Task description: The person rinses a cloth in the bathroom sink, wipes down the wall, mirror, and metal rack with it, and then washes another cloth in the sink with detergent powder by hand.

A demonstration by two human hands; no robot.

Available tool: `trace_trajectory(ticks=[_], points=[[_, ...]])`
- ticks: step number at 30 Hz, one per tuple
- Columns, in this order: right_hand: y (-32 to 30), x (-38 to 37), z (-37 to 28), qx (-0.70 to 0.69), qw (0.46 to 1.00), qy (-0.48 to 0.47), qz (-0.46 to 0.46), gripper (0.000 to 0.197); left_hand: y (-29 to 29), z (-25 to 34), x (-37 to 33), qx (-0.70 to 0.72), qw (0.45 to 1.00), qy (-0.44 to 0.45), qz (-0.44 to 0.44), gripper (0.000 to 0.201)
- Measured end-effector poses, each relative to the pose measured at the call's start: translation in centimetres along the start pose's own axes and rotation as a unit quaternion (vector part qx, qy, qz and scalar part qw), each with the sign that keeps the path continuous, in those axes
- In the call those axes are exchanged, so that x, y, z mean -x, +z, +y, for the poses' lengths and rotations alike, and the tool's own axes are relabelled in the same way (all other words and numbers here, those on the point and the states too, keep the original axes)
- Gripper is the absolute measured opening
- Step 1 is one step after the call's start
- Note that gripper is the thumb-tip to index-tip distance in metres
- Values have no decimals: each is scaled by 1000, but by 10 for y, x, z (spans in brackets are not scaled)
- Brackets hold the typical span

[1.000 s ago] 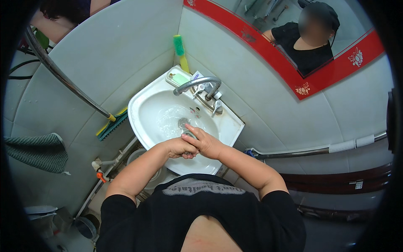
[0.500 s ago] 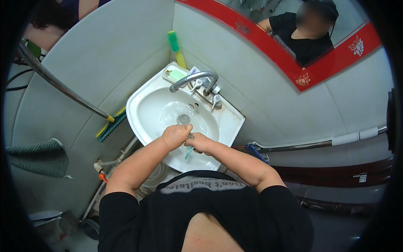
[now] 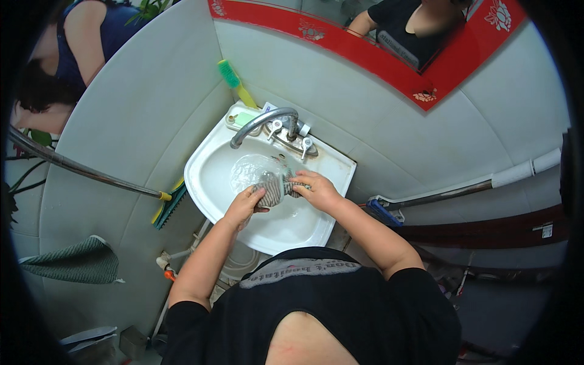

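Over the white washbasin, a wet grey-and-white striped cloth is spread between my two hands. My left hand pinches its left part, with the thumb on top. At the other end, my right hand grips a gathered part between thumb and fingers. Beyond the cloth, the curved metal faucet arches over the bowl, and rippling water shows below its mouth. The cloth hides the drain. Two white tap handles stand at the faucet's base.
A soap dish with green soap and a green-and-yellow brush sit at the basin's back corner. At left are a long-handled yellow-and-green squeegee and a hanging green cloth. A red-framed mirror hangs on the wall.
My hands have moved apart from their tight, close grip, and the bunched cloth is now opened out between them. The view has shifted slightly.
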State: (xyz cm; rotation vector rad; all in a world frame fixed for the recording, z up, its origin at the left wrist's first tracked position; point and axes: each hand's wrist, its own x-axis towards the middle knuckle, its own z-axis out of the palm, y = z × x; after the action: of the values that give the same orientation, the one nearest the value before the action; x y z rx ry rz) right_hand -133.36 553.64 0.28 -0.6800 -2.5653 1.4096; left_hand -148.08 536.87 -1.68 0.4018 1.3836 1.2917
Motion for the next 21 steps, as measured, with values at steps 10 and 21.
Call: trace_trajectory(ticks=[10, 21], points=[[-35, 13, -16, -170, 985, -4, 10, 20, 30, -2, 7, 320, 940, 66, 104, 50], [-9, 6, -38, -162, 987, -7, 5, 20, 48, 14, 16, 112, 961, 220, 121, 13]])
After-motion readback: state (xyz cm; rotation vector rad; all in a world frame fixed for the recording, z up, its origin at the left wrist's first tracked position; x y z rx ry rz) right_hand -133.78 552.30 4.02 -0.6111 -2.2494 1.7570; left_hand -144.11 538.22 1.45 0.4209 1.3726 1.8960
